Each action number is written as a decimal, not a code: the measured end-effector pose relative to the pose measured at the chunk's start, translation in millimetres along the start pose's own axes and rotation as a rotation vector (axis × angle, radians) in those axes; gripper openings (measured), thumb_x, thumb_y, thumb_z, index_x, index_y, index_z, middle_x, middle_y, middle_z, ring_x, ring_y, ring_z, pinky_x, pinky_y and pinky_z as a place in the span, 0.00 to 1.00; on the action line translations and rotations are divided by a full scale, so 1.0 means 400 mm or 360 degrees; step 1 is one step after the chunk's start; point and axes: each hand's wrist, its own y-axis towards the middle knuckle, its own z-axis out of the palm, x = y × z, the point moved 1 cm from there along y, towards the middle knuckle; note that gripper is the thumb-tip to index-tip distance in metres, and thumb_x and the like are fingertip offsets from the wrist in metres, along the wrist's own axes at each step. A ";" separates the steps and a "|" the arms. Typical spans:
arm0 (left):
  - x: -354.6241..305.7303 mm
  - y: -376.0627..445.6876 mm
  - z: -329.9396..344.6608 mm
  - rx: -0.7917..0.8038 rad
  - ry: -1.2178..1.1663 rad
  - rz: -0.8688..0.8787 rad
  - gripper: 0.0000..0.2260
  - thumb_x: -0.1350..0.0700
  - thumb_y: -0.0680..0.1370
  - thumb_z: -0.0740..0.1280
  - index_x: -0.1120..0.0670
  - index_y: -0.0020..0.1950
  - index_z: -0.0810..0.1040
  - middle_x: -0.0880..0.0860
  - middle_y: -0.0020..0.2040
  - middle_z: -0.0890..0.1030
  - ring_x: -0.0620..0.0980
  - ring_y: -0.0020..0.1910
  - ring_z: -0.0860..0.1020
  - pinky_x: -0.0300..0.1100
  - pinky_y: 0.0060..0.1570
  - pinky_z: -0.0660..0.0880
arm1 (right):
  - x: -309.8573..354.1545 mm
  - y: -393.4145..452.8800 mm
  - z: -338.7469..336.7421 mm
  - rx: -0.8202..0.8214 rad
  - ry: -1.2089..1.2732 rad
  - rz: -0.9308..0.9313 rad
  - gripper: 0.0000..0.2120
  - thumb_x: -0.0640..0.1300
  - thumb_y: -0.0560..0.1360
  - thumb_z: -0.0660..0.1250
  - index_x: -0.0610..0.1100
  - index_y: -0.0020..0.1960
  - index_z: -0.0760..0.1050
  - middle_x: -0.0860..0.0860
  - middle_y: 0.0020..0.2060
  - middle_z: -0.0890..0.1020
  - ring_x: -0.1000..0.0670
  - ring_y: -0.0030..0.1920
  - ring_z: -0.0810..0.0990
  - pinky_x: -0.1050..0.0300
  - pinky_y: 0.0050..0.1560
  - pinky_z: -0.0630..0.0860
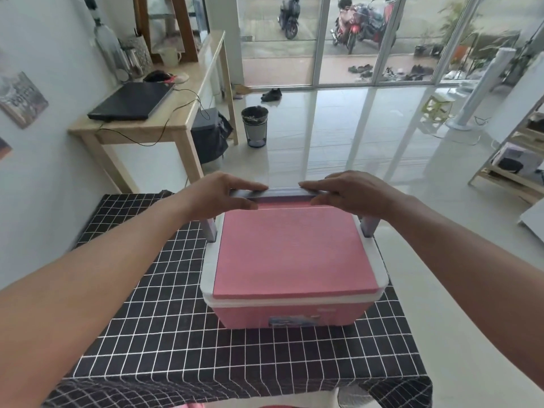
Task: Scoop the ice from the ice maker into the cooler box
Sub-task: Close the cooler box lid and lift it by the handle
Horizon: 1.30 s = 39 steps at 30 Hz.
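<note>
Both hands grip the cooler box's grey handle [279, 193]: the left hand [219, 195] pinches it at about 11 o'clock of the lid, fingers over the top and thumb beneath, and the right hand [350, 193] does the same at about 1 o'clock. The cooler box [290, 310] stands on the worktop [164, 343], which is covered with a black checked cloth, and its pink lid [291, 248] is shut (no ice maker or scoop shows anywhere in view).

The box looks like rigid moulded plastic, so it should hold its shape under a firm grip. Empty, it is probably light; filled with ice it would likely turn heavy and wet, and the smooth walls could slip. The handle bar, taken at both ends as now, seems the soundest place to hold.

Beyond, at 10 o'clock, a wooden desk [138, 132] carries a closed laptop [132, 100]. A bin [254, 126] stands on the floor at 12 o'clock, and motorbikes [362, 23] are parked outside the glass doors.
</note>
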 end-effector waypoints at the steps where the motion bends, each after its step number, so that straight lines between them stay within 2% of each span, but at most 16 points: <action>1: 0.004 0.006 0.001 0.0004 -0.0001 0.0005 0.27 0.22 0.63 0.61 0.24 0.61 0.70 0.57 0.49 0.83 0.61 0.40 0.76 0.52 0.41 0.76 | -0.003 0.000 0.000 -0.0009 -0.0006 -0.0008 0.25 0.71 0.72 0.51 0.68 0.68 0.65 0.62 0.46 0.81 0.65 0.42 0.70 0.63 0.40 0.67; 4: 0.011 0.020 0.004 -0.0018 -0.0004 0.0030 0.27 0.22 0.63 0.61 0.24 0.61 0.70 0.55 0.45 0.83 0.62 0.39 0.74 0.47 0.37 0.71 | -0.013 -0.002 0.001 -0.0006 -0.0030 0.0001 0.27 0.72 0.72 0.49 0.67 0.68 0.66 0.64 0.42 0.75 0.62 0.41 0.71 0.61 0.38 0.67; 7: 0.019 0.029 0.005 -0.0115 0.0036 0.0009 0.25 0.24 0.65 0.62 0.25 0.62 0.71 0.44 0.43 0.82 0.49 0.37 0.76 0.44 0.40 0.73 | -0.022 0.005 0.011 -0.0023 -0.0108 0.0017 0.25 0.70 0.74 0.49 0.65 0.67 0.67 0.64 0.40 0.73 0.57 0.40 0.74 0.59 0.36 0.70; 9: 0.022 0.040 0.013 -0.0232 0.0118 -0.0010 0.23 0.29 0.70 0.63 0.30 0.64 0.73 0.42 0.46 0.81 0.43 0.40 0.76 0.42 0.41 0.72 | -0.030 0.019 0.026 -0.0118 -0.0182 0.0047 0.21 0.66 0.76 0.52 0.62 0.65 0.70 0.60 0.44 0.75 0.53 0.41 0.77 0.56 0.37 0.73; 12: 0.026 0.068 0.037 -0.0479 0.0383 -0.0048 0.19 0.38 0.77 0.63 0.39 0.66 0.75 0.43 0.48 0.79 0.48 0.48 0.77 0.44 0.45 0.70 | -0.047 0.053 0.054 -0.0199 -0.0221 0.0157 0.15 0.60 0.78 0.58 0.58 0.62 0.74 0.55 0.48 0.77 0.47 0.45 0.79 0.53 0.41 0.73; 14: 0.034 0.094 0.051 -0.0543 0.0534 -0.0120 0.18 0.40 0.79 0.62 0.42 0.67 0.76 0.46 0.52 0.80 0.51 0.51 0.78 0.46 0.49 0.69 | -0.065 0.081 0.077 -0.0166 -0.0189 0.0234 0.14 0.57 0.79 0.60 0.55 0.61 0.77 0.52 0.48 0.78 0.44 0.47 0.79 0.52 0.43 0.71; 17: 0.058 0.147 0.073 -0.0441 0.0562 -0.0347 0.19 0.39 0.79 0.59 0.45 0.66 0.77 0.49 0.57 0.80 0.53 0.56 0.77 0.50 0.55 0.68 | -0.095 0.117 0.116 -0.0105 -0.0144 0.0392 0.14 0.55 0.80 0.59 0.52 0.58 0.78 0.52 0.50 0.79 0.44 0.49 0.78 0.53 0.45 0.67; 20: 0.084 0.200 0.111 -0.0355 0.0585 -0.0561 0.17 0.39 0.80 0.59 0.45 0.62 0.78 0.50 0.58 0.81 0.54 0.61 0.74 0.51 0.58 0.65 | -0.124 0.148 0.163 0.0048 -0.0131 0.0561 0.14 0.55 0.80 0.57 0.51 0.56 0.78 0.51 0.52 0.80 0.44 0.52 0.78 0.50 0.50 0.68; 24: 0.120 0.235 0.165 -0.0294 0.0488 -0.0794 0.14 0.40 0.80 0.60 0.45 0.57 0.80 0.50 0.57 0.80 0.55 0.61 0.73 0.55 0.59 0.62 | -0.148 0.160 0.224 0.0117 0.0001 0.0726 0.14 0.56 0.80 0.58 0.51 0.55 0.79 0.51 0.55 0.80 0.44 0.57 0.77 0.47 0.57 0.68; 27: 0.146 0.242 0.189 -0.0340 0.0390 -0.0811 0.14 0.39 0.79 0.60 0.43 0.53 0.81 0.48 0.56 0.81 0.54 0.60 0.74 0.57 0.59 0.61 | -0.158 0.151 0.256 0.0061 0.0070 0.0775 0.14 0.56 0.79 0.59 0.50 0.53 0.80 0.51 0.54 0.81 0.45 0.56 0.77 0.49 0.56 0.69; 31: 0.169 0.237 0.205 -0.0316 0.0315 -0.0820 0.20 0.36 0.80 0.53 0.43 0.56 0.81 0.49 0.57 0.80 0.55 0.61 0.75 0.55 0.54 0.61 | -0.173 0.149 0.274 -0.0024 0.0153 0.0802 0.16 0.53 0.80 0.57 0.46 0.47 0.79 0.49 0.48 0.80 0.44 0.53 0.77 0.51 0.52 0.71; 34: 0.170 0.223 0.220 -0.0333 0.0412 -0.0748 0.23 0.33 0.79 0.49 0.43 0.55 0.79 0.50 0.54 0.79 0.54 0.59 0.75 0.55 0.55 0.62 | -0.173 0.150 0.283 -0.0021 0.0116 0.0806 0.17 0.54 0.80 0.56 0.45 0.49 0.80 0.49 0.50 0.80 0.44 0.55 0.77 0.48 0.55 0.72; 39: 0.166 0.220 0.223 -0.0352 0.0452 -0.0749 0.23 0.33 0.79 0.47 0.42 0.52 0.79 0.50 0.51 0.78 0.53 0.57 0.75 0.56 0.55 0.62 | -0.165 0.150 0.288 0.0003 0.0019 0.0821 0.20 0.57 0.80 0.52 0.48 0.52 0.80 0.49 0.53 0.81 0.44 0.57 0.77 0.46 0.57 0.72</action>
